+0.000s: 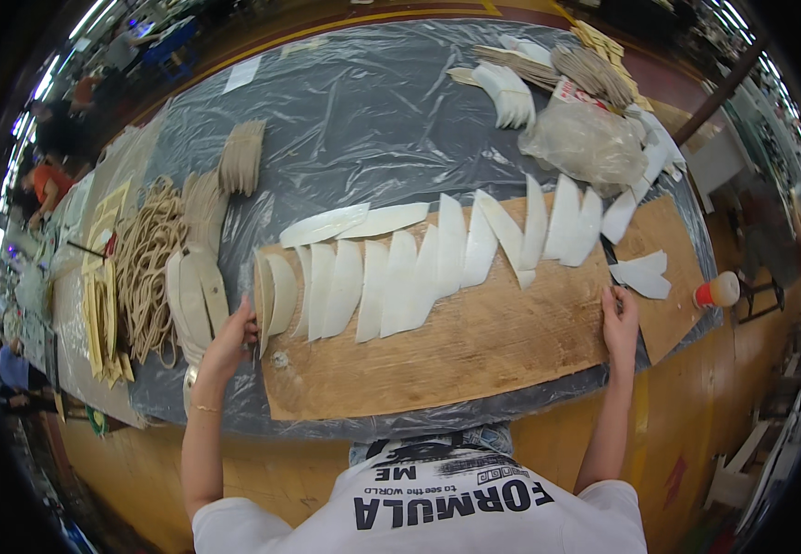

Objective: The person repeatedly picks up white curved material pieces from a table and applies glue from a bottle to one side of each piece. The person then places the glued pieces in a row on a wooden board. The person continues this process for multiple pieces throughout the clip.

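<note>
A brown board (437,369), apparently cardboard, lies across the near part of the table. My left hand (232,332) grips its left edge, fingers curled inward. At the opposite edge, my right hand (618,320) is closed on the board near its far right corner. Along the far half of the board runs an overlapping row of curved white cut pieces (373,286). Some of them stick out past the far edge, and two long ones (326,224) lie flat along it. Just right of my right hand is a small group of white pieces (642,275).
Dark plastic sheeting (354,111) covers the table. At left are beige cord (151,268), stacked pale strips (199,286) and yellowish strips (100,314). A clear plastic bag (585,143) sits at far right. A second brown board (668,231) and a bottle (719,291) lie at right.
</note>
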A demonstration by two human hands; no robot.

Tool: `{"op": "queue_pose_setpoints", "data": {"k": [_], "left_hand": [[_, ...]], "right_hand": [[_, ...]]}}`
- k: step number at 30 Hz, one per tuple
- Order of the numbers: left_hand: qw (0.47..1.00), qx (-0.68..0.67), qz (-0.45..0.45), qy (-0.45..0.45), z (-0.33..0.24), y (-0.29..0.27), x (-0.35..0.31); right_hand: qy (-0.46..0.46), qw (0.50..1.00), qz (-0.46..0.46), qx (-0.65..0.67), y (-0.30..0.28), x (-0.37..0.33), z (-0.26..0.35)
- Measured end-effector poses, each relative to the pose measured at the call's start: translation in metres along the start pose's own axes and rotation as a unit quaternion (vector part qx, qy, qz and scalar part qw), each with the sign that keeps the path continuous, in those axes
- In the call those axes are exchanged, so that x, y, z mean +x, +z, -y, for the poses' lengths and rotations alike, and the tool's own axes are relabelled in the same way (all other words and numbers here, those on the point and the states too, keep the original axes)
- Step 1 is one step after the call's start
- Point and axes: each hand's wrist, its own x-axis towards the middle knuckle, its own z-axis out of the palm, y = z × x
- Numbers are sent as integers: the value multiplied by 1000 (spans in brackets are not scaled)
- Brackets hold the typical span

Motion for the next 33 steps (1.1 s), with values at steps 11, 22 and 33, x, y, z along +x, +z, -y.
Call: {"op": "queue_pose_setpoints", "data": {"k": [11, 22, 33], "left_hand": [[999, -17, -21, 38, -5, 31, -24], [998, -50, 28, 24, -5, 20, -20], [967, -238, -14, 88, -9, 11, 5]], "right_hand": [[70, 993, 58, 78, -20, -9, -27], [10, 974, 69, 213, -20, -13, -9], [-9, 984, 80, 160, 6, 16, -30]]}}
